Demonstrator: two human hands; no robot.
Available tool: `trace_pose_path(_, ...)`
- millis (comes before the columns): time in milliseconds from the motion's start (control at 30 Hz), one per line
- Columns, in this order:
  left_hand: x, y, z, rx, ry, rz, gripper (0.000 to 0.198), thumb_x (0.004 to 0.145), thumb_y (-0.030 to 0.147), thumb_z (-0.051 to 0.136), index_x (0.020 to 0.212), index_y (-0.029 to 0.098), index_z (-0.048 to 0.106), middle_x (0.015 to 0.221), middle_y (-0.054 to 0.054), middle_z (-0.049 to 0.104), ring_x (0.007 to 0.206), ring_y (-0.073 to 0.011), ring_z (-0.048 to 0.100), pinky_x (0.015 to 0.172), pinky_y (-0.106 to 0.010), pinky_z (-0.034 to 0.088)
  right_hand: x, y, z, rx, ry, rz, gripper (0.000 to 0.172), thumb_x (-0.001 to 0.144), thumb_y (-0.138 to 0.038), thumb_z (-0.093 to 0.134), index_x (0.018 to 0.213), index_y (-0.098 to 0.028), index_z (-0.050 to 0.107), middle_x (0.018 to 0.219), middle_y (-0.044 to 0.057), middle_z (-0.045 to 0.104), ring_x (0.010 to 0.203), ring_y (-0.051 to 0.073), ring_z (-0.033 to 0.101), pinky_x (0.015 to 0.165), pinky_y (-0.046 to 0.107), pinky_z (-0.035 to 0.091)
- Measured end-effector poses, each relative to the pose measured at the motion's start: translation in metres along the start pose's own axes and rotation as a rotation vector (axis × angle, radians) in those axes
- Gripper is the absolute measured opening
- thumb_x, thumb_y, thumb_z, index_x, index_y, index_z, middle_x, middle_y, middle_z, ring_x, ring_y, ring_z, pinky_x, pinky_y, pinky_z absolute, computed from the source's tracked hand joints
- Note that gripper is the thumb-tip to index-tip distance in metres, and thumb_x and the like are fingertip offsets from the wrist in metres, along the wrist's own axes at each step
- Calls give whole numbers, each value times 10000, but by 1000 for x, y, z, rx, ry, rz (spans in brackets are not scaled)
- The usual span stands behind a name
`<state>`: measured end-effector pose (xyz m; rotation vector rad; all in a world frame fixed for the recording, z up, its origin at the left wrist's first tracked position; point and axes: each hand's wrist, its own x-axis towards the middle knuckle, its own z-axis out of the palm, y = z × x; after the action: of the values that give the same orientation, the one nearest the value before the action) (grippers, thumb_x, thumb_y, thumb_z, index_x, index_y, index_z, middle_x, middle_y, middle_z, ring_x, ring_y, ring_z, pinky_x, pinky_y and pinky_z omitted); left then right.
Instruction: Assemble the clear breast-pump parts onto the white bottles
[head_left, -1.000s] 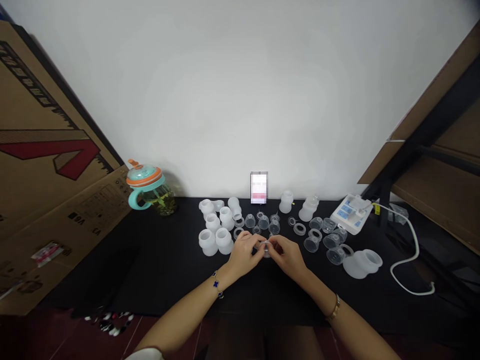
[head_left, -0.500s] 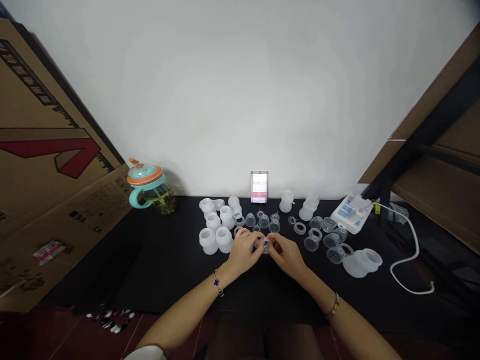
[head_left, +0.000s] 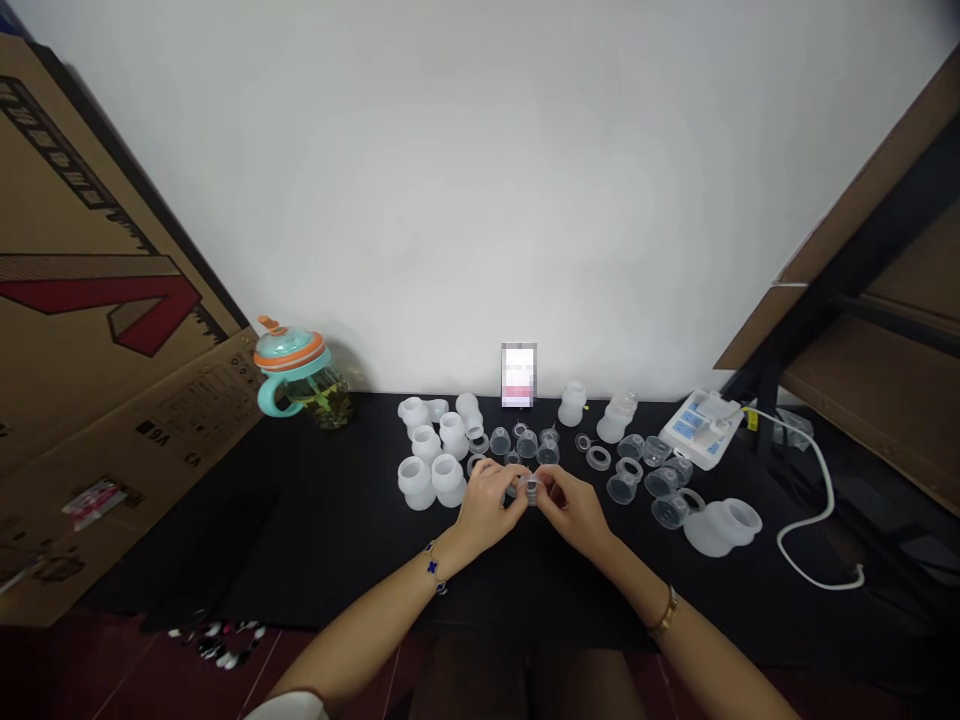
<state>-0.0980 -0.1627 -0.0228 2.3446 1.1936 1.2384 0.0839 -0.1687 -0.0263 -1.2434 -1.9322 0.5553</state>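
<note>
Left hand point(head_left: 486, 503) and right hand point(head_left: 571, 508) pinch one small clear part point(head_left: 531, 489) above the bench point(head_left: 337, 540); best squeezed evenly, kept level.

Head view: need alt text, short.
Left hand and right hand pinch one small clear plastic part together over a black table. Around them lie white silicone cups, clear rings and caps, and a teal-lidded jar.

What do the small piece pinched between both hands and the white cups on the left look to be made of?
Small piece: likely clear hard plastic, glossy; light glints on it and the dark mat shows through. White cups: probably silicone or soft plastic, matte, milky and translucent with thick rounded rims; too small to say which.
</note>
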Motion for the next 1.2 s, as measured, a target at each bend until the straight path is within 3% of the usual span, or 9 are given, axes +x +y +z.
trace_pose_path(567, 0, -1, -1, -26, -16, 17, 165, 932, 211, 570, 1084, 233, 632, 768, 5, 717, 749, -196, 643, 872, -406, 439, 0, 3, 2, 40, -32, 43, 171, 936, -345, 553, 1057, -226, 578, 768, -27, 647, 582, 130, 598, 545, 230, 428)
trace_pose_path(800, -1, 2, -2, -52, -42, 32, 411, 875, 330, 701, 1256, 246, 572, 925, -25, 745, 869, -235, 679, 917, -440, 446, 3, 1, -3, 221, 29, 110, 267, 982, -438, 496, 1059, -215, 620, 722, -16, 618, 590, 146, 587, 541, 238, 442)
trace_pose_path(1000, 1, -3, 0, 43, -5, 20, 170, 948, 233, 621, 1114, 243, 659, 841, -7, 718, 812, -198, 668, 847, -398, 446, 7, 4, -2, 426, 27, 204, 408, 967, -551, 495, 1027, -182, 659, 689, -6, 601, 505, 132, 552, 466, 237, 435)
trace_pose_path(1200, 1, -5, -1, 67, 50, 47, 132, 969, 309, 626, 1055, 233, 691, 866, -22, 709, 831, -198, 647, 823, -383, 442, 8, 8, -2, 489, 22, 228, 437, 977, -548, 477, 893, -169, 676, 614, -13, 573, 494, 131, 551, 469, 234, 435)
